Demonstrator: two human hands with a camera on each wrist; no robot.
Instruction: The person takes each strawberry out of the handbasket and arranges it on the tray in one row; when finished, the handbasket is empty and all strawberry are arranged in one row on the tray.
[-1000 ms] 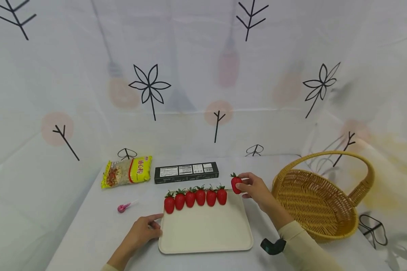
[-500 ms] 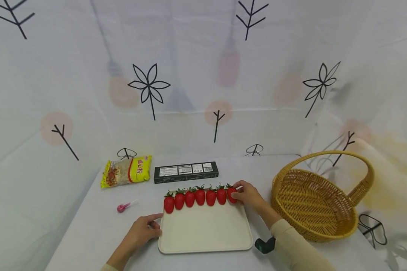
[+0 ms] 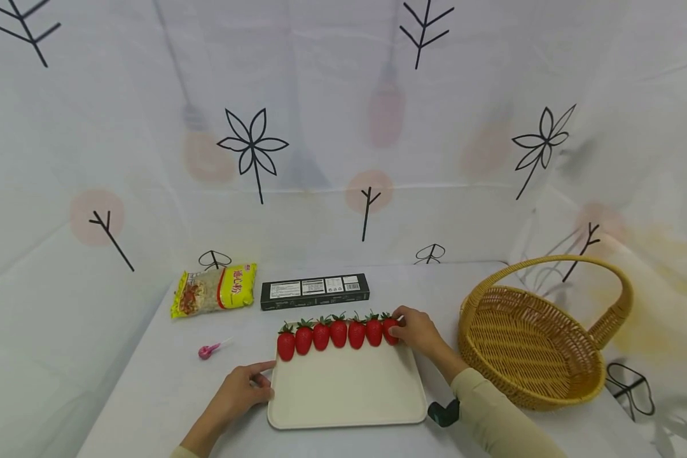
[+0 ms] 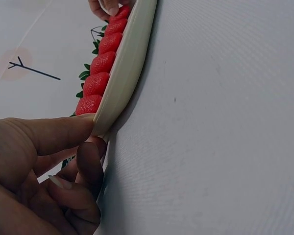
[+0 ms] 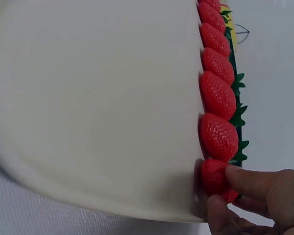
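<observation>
Along the far edge of a cream tray (image 3: 349, 394) several red strawberries (image 3: 338, 332) lie side by side, green leaves pointing away from me. My right hand (image 3: 420, 332) pinches the rightmost strawberry (image 3: 389, 331) at the tray's far right corner. In the right wrist view, thumb and fingertips close round this strawberry (image 5: 213, 177), beside its neighbour (image 5: 218, 137). At the tray's left side, my left hand (image 3: 240, 391) holds the edge. The left wrist view has its thumb (image 4: 63, 132) on the rim and the other fingers curled below.
A wicker basket (image 3: 521, 343) with a tall handle stands on the right. Behind the tray lie a black box (image 3: 315, 292) and a yellow food packet (image 3: 214, 291). A pink lollipop (image 3: 206, 351) is on the table at left.
My right hand has brought the strawberry left and down from above the tray's far right corner to the right end of the row. The left hand has stayed at the tray's edge.
</observation>
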